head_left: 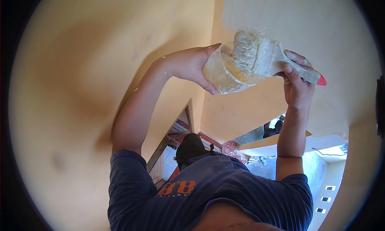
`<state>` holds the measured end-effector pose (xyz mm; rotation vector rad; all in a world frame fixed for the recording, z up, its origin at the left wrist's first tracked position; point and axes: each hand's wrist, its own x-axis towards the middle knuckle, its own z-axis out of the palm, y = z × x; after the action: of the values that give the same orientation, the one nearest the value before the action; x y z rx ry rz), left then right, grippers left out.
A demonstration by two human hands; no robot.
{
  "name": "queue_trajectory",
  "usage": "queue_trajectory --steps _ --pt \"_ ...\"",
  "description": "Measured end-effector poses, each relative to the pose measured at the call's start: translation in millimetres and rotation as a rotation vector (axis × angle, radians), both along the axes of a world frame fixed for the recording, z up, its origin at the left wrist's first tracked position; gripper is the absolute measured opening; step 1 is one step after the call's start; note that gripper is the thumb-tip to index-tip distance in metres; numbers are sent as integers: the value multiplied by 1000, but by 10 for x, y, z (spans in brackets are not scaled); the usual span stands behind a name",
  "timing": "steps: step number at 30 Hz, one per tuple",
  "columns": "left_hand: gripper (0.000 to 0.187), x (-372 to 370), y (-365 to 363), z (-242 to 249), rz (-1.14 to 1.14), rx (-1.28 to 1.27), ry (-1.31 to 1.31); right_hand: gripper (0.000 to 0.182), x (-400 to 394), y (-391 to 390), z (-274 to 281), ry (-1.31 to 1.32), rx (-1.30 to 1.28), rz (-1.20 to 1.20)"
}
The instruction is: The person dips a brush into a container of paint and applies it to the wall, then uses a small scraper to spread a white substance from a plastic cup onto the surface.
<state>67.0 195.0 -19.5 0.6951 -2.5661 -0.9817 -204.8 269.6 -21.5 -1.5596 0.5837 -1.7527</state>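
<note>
My left hand (196, 66) is wrapped round a clear plastic tub (234, 86), smeared with paint and tilted with its mouth toward the right. A wide paintbrush (264, 56) is gripped by its handle in my right hand (298, 72). Its pale, paint-caked bristles overlap the mouth of the tub in this view. The handle ends in a red tip. Light specks of paint dot my left wrist and forearm. Both hands are raised in front of the corner where two walls meet.
A yellow wall (80, 70) runs close along my left arm. The facing wall (236, 106) carries a paler grey-white patch (272, 10) at the top. Far below are a doorway (170, 143), a reddish floor (232, 149) and a ledge-like opening (264, 145).
</note>
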Motion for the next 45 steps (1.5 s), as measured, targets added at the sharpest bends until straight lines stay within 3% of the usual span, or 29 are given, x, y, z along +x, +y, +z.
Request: queue_trajectory --steps 5,10,16,25,30,32,36,45 --pt "93 4 -23 -38 -10 -14 3 30 -19 -32 -135 -19 -16 -31" --pt "91 -3 -23 -45 -29 -83 41 30 11 -63 -269 -272 11 15" --pt "89 1 -37 -69 -23 -48 10 32 -9 -69 -315 12 -87 1" --pt "93 0 -27 -78 -4 -44 -16 29 9 -64 -386 -171 24 42" --pt "93 -7 -22 -72 -23 -52 -9 29 38 -62 -431 -116 27 23" --pt "93 -14 -21 -46 -11 -33 -26 30 41 -64 -425 -279 14 91" --pt "93 -21 -7 -54 1 -36 -30 29 73 -50 -449 -218 85 14" --pt "91 -12 28 30 -34 -7 26 33 134 -96 -576 -717 282 140"
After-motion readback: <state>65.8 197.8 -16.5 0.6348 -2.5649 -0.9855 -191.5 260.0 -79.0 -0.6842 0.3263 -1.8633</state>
